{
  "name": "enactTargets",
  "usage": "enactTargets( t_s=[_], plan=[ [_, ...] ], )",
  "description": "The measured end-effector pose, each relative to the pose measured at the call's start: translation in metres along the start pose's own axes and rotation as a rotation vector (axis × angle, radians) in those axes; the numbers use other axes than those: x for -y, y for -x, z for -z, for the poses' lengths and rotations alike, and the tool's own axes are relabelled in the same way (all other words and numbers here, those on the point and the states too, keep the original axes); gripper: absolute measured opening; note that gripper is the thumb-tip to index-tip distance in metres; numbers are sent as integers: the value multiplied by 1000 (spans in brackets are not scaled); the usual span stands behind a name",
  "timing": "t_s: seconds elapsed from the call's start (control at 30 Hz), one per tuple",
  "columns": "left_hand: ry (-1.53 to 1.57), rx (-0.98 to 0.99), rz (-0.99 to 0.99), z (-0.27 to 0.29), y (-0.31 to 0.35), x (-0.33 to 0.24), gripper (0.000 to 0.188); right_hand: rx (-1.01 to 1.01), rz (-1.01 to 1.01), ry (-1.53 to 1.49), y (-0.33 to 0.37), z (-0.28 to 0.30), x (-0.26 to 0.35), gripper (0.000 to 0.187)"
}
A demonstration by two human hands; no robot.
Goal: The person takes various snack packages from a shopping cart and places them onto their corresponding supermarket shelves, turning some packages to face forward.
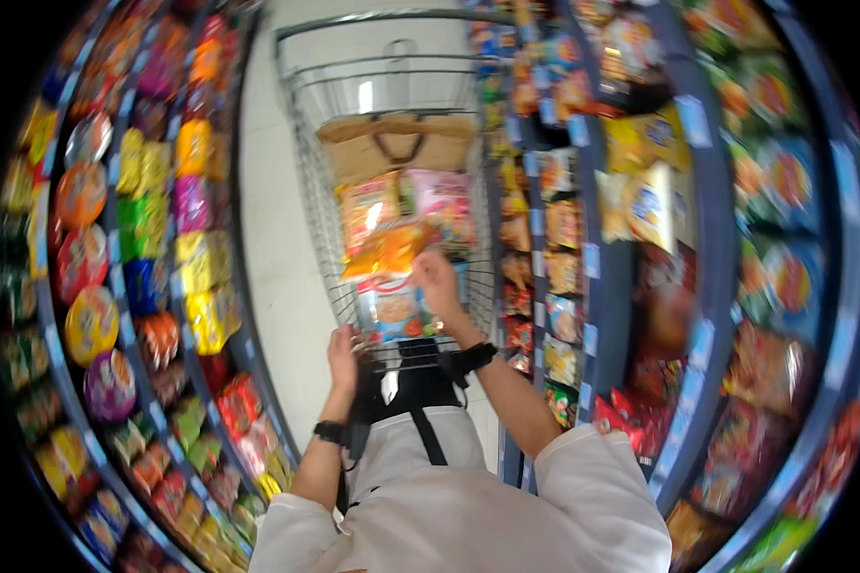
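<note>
A wire shopping cart (317,229) stands in front of me. My right hand (437,283) is over its basket, closed on the edge of an orange snack packet (389,251), which looks smeared by motion. The packet hangs above other bags: an orange-and-yellow bag (366,202), a pink bag (441,202) and a light-blue and red bag (389,304). At the cart's near left corner, my left hand (343,355) appears curled on the rim or handle; its fingers are partly hidden.
Beyond the bags, a brown paper bag (339,153) with a dark handle spans the cart. Shelves of colourful packets (193,201) line the left side, with round tubs (92,325) among them. Shelves on the right hold yellow bags (646,205) and blue-green bags (784,186). Pale floor tiles (272,220) run alongside the cart.
</note>
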State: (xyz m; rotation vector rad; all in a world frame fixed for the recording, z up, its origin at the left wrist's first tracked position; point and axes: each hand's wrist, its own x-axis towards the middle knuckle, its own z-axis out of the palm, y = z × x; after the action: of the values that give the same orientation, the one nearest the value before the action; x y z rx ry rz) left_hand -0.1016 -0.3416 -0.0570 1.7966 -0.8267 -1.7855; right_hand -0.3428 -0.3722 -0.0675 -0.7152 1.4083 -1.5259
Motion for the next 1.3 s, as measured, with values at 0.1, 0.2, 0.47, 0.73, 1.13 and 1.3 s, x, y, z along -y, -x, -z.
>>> enactTargets(
  t_s=[0.1, 0.2, 0.47, 0.73, 1.13, 1.3],
  plan=[
    [414, 444, 480, 0, 0, -52, 72, -74, -96, 201, 58, 7, 36, 8],
    [455, 755, 691, -8, 16, -73, 84, 59, -183, 160, 121, 18, 99, 10],
    [-106, 1248, 807, -44, 84, 13, 74, -89, -28, 535, 345, -1, 179, 13],
    [-392, 1334, 264, -64, 230, 51, 36, -966, -186, 421, 538, -16, 157, 56],
    [-615, 1628, -388, -87, 464, 110, 63, -1318, 274, -37, 670, 26, 146, 74],
    [-679, 1656, -486, -99, 510, 170, 57, -1415, 358, -148, 729, 50, 128, 65]
  ],
)
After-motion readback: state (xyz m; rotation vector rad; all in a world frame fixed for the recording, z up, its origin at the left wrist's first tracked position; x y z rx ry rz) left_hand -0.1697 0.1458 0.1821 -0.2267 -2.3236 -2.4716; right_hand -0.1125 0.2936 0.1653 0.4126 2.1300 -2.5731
